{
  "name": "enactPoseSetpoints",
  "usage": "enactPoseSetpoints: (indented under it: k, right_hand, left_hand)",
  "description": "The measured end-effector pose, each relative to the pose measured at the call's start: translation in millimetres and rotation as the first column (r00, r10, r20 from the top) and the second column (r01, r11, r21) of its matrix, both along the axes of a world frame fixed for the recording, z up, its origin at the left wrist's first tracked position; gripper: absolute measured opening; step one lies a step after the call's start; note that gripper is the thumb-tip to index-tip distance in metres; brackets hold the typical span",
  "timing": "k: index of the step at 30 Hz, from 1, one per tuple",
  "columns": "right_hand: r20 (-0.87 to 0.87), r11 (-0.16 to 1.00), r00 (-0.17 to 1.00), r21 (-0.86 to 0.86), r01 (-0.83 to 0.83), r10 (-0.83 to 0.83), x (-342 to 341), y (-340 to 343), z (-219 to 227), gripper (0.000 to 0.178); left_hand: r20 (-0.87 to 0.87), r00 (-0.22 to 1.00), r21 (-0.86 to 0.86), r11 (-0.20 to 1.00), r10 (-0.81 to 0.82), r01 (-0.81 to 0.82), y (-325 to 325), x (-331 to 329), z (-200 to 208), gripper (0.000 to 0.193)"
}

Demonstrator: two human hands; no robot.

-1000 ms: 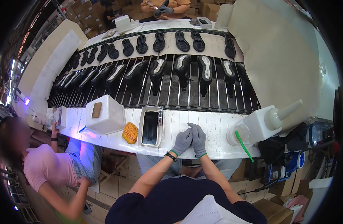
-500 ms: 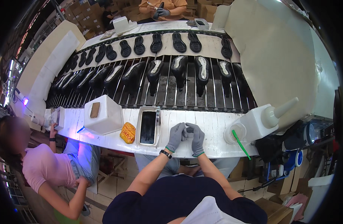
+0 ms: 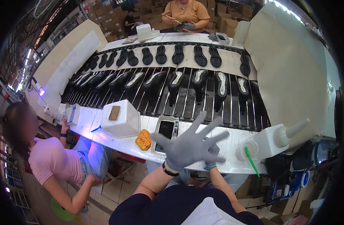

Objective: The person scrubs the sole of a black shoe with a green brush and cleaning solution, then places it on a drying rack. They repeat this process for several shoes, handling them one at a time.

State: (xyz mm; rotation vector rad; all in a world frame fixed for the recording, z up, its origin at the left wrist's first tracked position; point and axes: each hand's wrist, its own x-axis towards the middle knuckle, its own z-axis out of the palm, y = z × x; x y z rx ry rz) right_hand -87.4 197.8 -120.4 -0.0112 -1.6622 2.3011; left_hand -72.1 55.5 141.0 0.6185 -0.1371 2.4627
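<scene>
My left hand, in a grey knit glove, is raised above the front of the white bench with its fingers spread wide. It holds nothing. My right hand, also gloved in grey, is just behind and beside it; most of it is hidden by the left hand, so how its fingers are bent does not show. Partly covered by the left hand is a phone in a white tray. A yellow-orange packet or sponge-like pad lies to its left.
Beyond the bench, a rod conveyor carries black shoe uppers with whitish bottoms; black soles line a shelf behind. A white container stands left, a white bottle and green-handled cup right. Co-workers sit left and opposite.
My two hands were together over the bench; now the left one has lifted toward me and opened wide, covering much of the right. The view has shifted, so the bench sits lower and further right.
</scene>
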Motion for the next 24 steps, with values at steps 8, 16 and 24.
enactPoseSetpoints:
  k: [8, 16, 24]
  right_hand:
    - [0.023, 0.990, 0.999, 0.133, -0.048, 0.045, 6.3, -0.8, 19.2, 0.045]
    - [-0.073, 0.904, 0.997, 0.424, 0.052, -0.023, 2.5, -4.8, 36.7, 0.047]
    - [-0.001, 0.937, 0.998, 0.343, 0.057, -0.061, 4.8, -3.7, 68.1, 0.056]
  left_hand:
    - [-0.129, 0.916, 0.013, 0.923, -0.379, 0.384, -2.1, 40.1, 33.3, 0.133]
    - [-0.052, 0.923, -0.106, 0.921, -0.381, 0.375, 8.7, 43.2, 25.7, 0.119]
    - [-0.401, 0.886, 0.284, 0.888, -0.232, 0.361, 18.3, 44.8, 0.6, 0.088]
